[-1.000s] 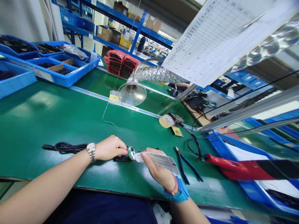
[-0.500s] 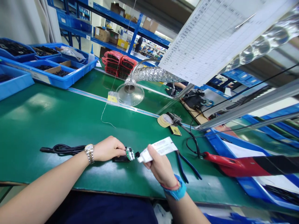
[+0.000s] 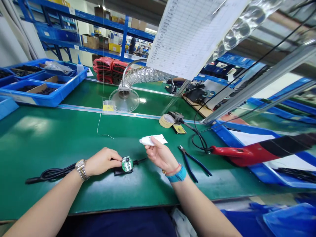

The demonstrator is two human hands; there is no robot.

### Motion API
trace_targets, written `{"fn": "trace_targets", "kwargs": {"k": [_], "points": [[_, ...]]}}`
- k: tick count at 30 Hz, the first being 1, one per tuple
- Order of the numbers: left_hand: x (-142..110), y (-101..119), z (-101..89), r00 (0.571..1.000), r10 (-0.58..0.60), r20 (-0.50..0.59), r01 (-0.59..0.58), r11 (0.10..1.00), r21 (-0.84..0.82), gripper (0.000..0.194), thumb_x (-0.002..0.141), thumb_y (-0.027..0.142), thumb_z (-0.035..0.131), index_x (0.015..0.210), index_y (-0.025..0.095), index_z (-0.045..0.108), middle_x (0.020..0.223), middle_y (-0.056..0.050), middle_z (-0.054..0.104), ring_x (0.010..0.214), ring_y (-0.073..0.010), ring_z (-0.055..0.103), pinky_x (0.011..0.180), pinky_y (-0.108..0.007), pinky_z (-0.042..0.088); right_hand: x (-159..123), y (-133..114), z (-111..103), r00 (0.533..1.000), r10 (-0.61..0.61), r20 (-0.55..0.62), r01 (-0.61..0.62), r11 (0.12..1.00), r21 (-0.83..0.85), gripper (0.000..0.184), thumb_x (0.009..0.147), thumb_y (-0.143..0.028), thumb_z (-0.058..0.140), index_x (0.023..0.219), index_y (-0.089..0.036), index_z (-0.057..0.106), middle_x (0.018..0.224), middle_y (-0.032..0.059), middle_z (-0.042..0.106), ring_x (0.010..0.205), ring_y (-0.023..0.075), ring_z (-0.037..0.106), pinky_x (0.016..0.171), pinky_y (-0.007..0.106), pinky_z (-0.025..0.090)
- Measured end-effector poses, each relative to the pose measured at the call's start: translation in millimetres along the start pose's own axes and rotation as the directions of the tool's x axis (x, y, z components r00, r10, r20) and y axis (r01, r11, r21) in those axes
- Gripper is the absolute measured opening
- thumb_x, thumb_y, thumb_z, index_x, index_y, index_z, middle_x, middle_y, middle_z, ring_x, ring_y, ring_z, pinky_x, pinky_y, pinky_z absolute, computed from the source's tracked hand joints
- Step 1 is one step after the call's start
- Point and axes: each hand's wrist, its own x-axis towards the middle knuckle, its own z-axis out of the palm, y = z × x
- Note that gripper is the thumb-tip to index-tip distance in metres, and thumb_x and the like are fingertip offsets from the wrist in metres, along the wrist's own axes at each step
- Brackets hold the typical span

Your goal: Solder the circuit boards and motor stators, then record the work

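Note:
My left hand (image 3: 105, 162) pinches the edge of a small round green circuit board (image 3: 127, 164), its component side turned up. Under the board lies a flat black piece (image 3: 119, 171), partly covered. A black cable (image 3: 53, 173) is coiled on the bench beside my left wrist, and a short black lead (image 3: 141, 160) runs out to the right of the board. In my right hand (image 3: 159, 153) is a white squeeze tube (image 3: 154, 140), held above the bench with its nozzle end pointing left, apart from the board.
Blue-handled cutting pliers (image 3: 194, 163) lie right of my right hand. Behind are a tape roll (image 3: 167, 120) and a funnel-shaped extractor hood (image 3: 124, 99). A red-handled tool (image 3: 237, 153) hangs over a blue tray (image 3: 274, 171). Parts bins (image 3: 55, 97) stand at back left.
My right hand has drawn the tube up and away from the board. My left hand keeps the board, which has been turned to face me more. The camera view has swung right.

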Motion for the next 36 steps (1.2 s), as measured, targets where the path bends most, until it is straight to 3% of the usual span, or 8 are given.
{"fn": "trace_targets", "kwargs": {"k": [5, 13, 21, 23, 26, 28, 33, 36], "points": [[-1, 1, -2.7, 0.997, -0.076, -0.007, 0.075, 0.996, -0.056, 0.025, 0.083, 0.035, 0.051, 0.089, 0.018, 0.068, 0.081, 0.000, 0.065, 0.073, -0.0141, 0.056, 0.068, -0.022, 0.039, 55, -34, -17, 0.992, -0.072, -0.107, 0.079, 0.995, 0.064, 0.023, 0.093, -0.022, 0.041, 0.102, -0.008, 0.057, 0.077, 0.0098, 0.070, 0.046, 0.0093, 0.057, 0.035, 0.016, 0.042], [-2, 1, -5.7, 0.990, -0.126, -0.070, 0.123, 0.991, -0.042, 0.023, 0.080, 0.037, 0.052, 0.074, 0.015, 0.060, 0.067, 0.001, 0.060, 0.063, -0.0123, 0.050, 0.060, -0.022, 0.037, 153, -75, -20, 0.942, -0.201, -0.269, 0.190, 0.979, -0.067, 0.031, 0.090, -0.033, 0.054, 0.115, -0.015, 0.054, 0.111, 0.0072, 0.058, 0.092, 0.0176, 0.060, 0.077, 0.037, 0.053], [-4, -2, -7.3, 0.991, -0.096, -0.091, 0.093, 0.995, -0.037, 0.022, 0.081, 0.033, 0.050, 0.075, 0.016, 0.063, 0.072, 0.001, 0.063, 0.066, -0.0127, 0.053, 0.063, -0.022, 0.039, 78, -41, -5, 0.988, -0.140, 0.066, 0.155, 0.892, -0.424, 0.019, 0.079, -0.026, 0.067, 0.091, -0.012, 0.064, 0.091, 0.0071, 0.067, 0.076, 0.0163, 0.063, 0.064, 0.028, 0.051], [-5, -1, -7.2, 0.990, -0.098, -0.098, 0.094, 0.995, -0.039, 0.023, 0.081, 0.032, 0.050, 0.075, 0.016, 0.064, 0.073, 0.001, 0.064, 0.068, -0.0132, 0.054, 0.064, -0.023, 0.039, 44, -24, -9, 0.963, -0.100, 0.251, 0.235, 0.769, -0.594, 0.024, 0.065, -0.017, 0.078, 0.086, -0.013, 0.068, 0.090, 0.0066, 0.069, 0.083, 0.0189, 0.062, 0.076, 0.031, 0.050], [-6, 1, -7.9, 0.989, -0.108, -0.099, 0.103, 0.993, -0.054, 0.023, 0.082, 0.032, 0.051, 0.077, 0.016, 0.066, 0.076, 0.000, 0.066, 0.072, -0.0144, 0.056, 0.068, -0.024, 0.041, 11, -1, -18, 0.811, -0.084, 0.579, 0.583, 0.190, -0.790, 0.017, 0.073, -0.019, 0.071, 0.090, -0.016, 0.070, 0.094, 0.0067, 0.069, 0.092, 0.0198, 0.059, 0.089, 0.035, 0.044], [-7, 5, -9.9, 0.992, -0.094, -0.088, 0.088, 0.993, -0.073, 0.022, 0.082, 0.031, 0.052, 0.080, 0.016, 0.068, 0.081, -0.001, 0.067, 0.077, -0.0153, 0.058, 0.073, -0.025, 0.042, 3, 8, -23, 0.760, -0.112, 0.641, 0.638, -0.061, -0.767, 0.012, 0.083, -0.022, 0.060, 0.089, -0.016, 0.069, 0.090, 0.0068, 0.069, 0.089, 0.0188, 0.059, 0.085, 0.034, 0.045], [-14, 14, -18.8, 0.995, 0.068, -0.074, -0.072, 0.996, -0.045, 0.021, 0.084, 0.028, 0.054, 0.091, 0.018, 0.071, 0.091, -0.004, 0.067, 0.084, -0.0151, 0.060, 0.080, -0.026, 0.045, -11, 1, -23, 0.683, -0.297, 0.667, 0.673, -0.098, -0.733, 0.016, 0.090, -0.024, 0.052, 0.090, -0.016, 0.066, 0.087, 0.0048, 0.069, 0.079, 0.0131, 0.061, 0.073, 0.024, 0.046], [-19, 14, -19.1, 0.971, 0.224, -0.086, -0.205, 0.961, 0.188, 0.023, 0.088, 0.022, 0.049, 0.093, 0.020, 0.072, 0.088, -0.004, 0.067, 0.084, -0.0148, 0.058, 0.079, -0.027, 0.045, -32, -5, -17, 0.536, -0.353, 0.767, 0.704, -0.315, -0.637, 0.019, 0.092, -0.025, 0.050, 0.093, -0.016, 0.066, 0.079, 0.0043, 0.066, 0.072, 0.0130, 0.057, 0.065, 0.024, 0.043]]}}
